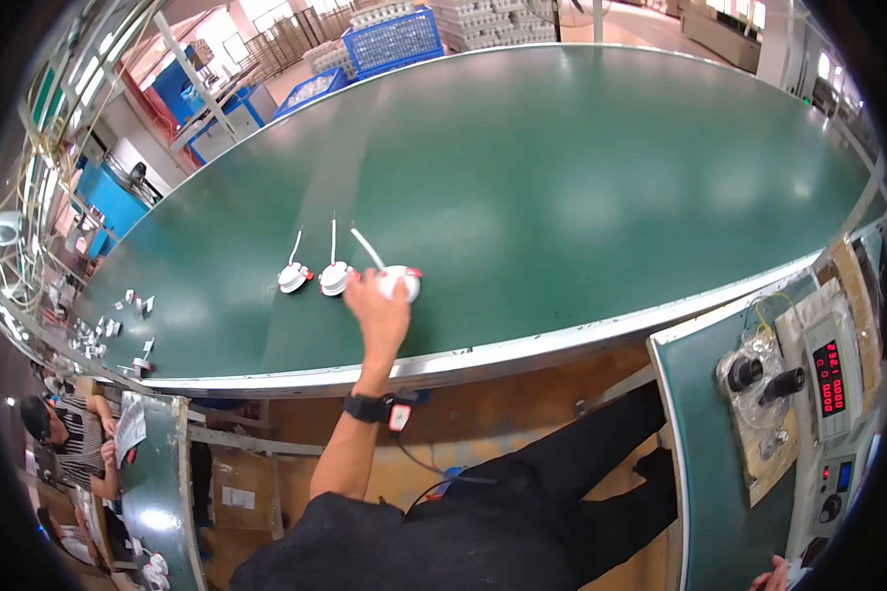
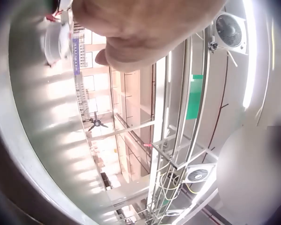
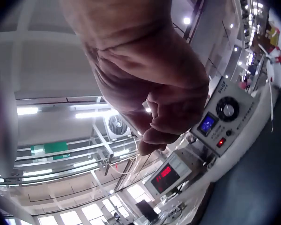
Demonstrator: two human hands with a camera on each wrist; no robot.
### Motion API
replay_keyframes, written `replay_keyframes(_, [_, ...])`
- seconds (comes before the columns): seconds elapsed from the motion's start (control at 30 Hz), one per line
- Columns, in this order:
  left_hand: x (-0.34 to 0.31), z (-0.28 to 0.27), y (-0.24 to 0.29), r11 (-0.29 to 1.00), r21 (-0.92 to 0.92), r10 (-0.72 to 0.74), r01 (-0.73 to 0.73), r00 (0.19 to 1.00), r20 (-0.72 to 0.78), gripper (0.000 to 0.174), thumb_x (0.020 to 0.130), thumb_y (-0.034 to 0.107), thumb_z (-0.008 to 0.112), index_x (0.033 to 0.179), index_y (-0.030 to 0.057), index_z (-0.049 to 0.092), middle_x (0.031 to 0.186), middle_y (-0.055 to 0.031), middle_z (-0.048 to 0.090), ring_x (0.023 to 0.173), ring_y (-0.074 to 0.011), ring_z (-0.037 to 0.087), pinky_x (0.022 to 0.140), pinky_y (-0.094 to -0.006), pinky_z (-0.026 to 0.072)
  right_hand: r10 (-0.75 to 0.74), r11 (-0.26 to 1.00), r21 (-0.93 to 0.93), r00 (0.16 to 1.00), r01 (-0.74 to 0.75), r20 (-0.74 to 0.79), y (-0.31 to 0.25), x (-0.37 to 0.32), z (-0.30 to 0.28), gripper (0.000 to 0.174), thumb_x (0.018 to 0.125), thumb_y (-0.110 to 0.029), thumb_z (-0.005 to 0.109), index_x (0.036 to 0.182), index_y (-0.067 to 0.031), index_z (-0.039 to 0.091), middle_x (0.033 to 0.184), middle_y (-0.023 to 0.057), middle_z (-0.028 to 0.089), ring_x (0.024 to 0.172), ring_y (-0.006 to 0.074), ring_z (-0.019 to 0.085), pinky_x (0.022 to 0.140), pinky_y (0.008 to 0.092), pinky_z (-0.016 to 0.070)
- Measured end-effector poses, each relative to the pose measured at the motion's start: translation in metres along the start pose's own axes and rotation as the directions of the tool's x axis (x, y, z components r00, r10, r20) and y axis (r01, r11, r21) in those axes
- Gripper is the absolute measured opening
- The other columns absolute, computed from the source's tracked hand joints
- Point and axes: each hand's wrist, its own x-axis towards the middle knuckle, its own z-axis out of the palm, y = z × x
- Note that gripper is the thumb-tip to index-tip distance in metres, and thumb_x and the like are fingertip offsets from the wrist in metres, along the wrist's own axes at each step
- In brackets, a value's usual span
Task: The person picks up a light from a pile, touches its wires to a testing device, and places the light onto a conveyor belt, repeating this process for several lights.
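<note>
Three round white fixtures, each with a white cable and red parts, sit in a row on the green table (image 1: 581, 177). My left hand (image 1: 379, 310) is at the rightmost fixture (image 1: 411, 285), its thumb over the white face and its fingers at the left edge. Just left of those fingers is the middle fixture (image 1: 334, 280); the third fixture (image 1: 292, 279) is farther left. The left wrist view shows my left hand (image 2: 145, 33) beside a white round part (image 2: 56, 42). Near the side bench, my right hand (image 3: 154, 84) hangs with loosely curled fingers, nothing visible in them.
Meters with red digits (image 1: 831, 379) and a dial box (image 1: 836, 490) stand on the right bench (image 1: 700, 414). Small white parts (image 1: 94, 340) lie at the table's left end. A seated person (image 1: 74, 438) is at the lower left. Blue crates (image 1: 394, 44) stand beyond the table.
</note>
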Motion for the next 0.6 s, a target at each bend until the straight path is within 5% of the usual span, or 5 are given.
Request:
replay_keyframes(0.1, [-0.013, -0.017, 0.011, 0.996, 0.053, 0.083, -0.068, 0.928, -0.363, 0.072, 0.091, 0.029, 0.069, 0.142, -0.0114, 0.039, 0.155, -0.0363, 0.024, 0.146, -0.0513, 0.016, 0.119, -0.0576, 0.0152, -0.085, 0.996, -0.027, 0.974, 0.081, -0.21, -0.006, -0.007, -0.024, 0.034, 0.104, -0.028, 0.057, 0.111, 0.0019, 0.07, 0.081, 0.0063, 0.065, 0.068, 0.0096, 0.054, 0.056, 0.0244, 0.041])
replay_keyframes(0.13, [-0.017, -0.035, 0.03, 0.996, -0.045, 0.061, -0.076, 0.96, -0.273, 0.074, 0.091, 0.031, 0.07, 0.144, -0.0083, 0.038, 0.156, -0.0329, 0.026, 0.149, -0.0464, 0.017, 0.12, -0.0538, 0.0162, -0.572, 0.783, -0.367, 0.813, 0.503, -0.106, 0.008, -0.002, -0.045, 0.032, 0.104, -0.027, 0.057, 0.108, 0.002, 0.071, 0.079, 0.0055, 0.065, 0.065, 0.0104, 0.054, 0.056, 0.0241, 0.0414])
replay_keyframes(0.27, [-0.051, -0.05, 0.141, 0.72, -0.692, 0.249, -0.06, 0.952, 0.177, 0.041, 0.103, 0.018, 0.055, 0.137, -0.0049, 0.055, 0.138, -0.0195, 0.059, 0.129, -0.0248, 0.055, 0.111, -0.036, 0.0398, -0.166, 0.977, 0.025, 0.824, 0.214, -0.541, 0.022, -0.048, -0.103, 0.032, 0.1, -0.033, 0.061, 0.109, -0.0033, 0.07, 0.079, -0.0021, 0.062, 0.063, 0.0048, 0.051, 0.053, 0.0212, 0.0395])
replay_keyframes(0.4, [-0.122, -0.041, 0.236, 0.58, -0.767, 0.564, 0.274, 0.544, 0.621, 0.03, 0.103, 0.014, 0.057, 0.122, -0.0084, 0.064, 0.115, -0.0197, 0.07, 0.101, -0.0249, 0.068, 0.092, -0.0342, 0.0533, -0.053, 0.969, 0.118, 0.646, 0.218, -0.761, -0.016, -0.134, -0.146, 0.04, 0.103, -0.038, 0.057, 0.116, -0.0015, 0.068, 0.068, -0.0042, 0.058, 0.054, 0.0026, 0.045, 0.048, 0.0192, 0.0314])
replay_keyframes(0.6, [-0.174, -0.045, 0.287, 0.575, -0.811, 0.805, 0.104, -0.253, 0.538, 0.035, 0.102, 0.011, 0.059, 0.132, -0.0071, 0.059, 0.127, -0.0182, 0.067, 0.115, -0.023, 0.064, 0.1, -0.031, 0.0486, -0.021, 0.999, -0.006, 0.325, 0.046, -0.945, 0.036, -0.241, -0.228, 0.039, 0.101, -0.04, 0.057, 0.118, -0.007, 0.067, 0.084, 0.0026, 0.069, 0.063, 0.0073, 0.058, 0.056, 0.021, 0.044])
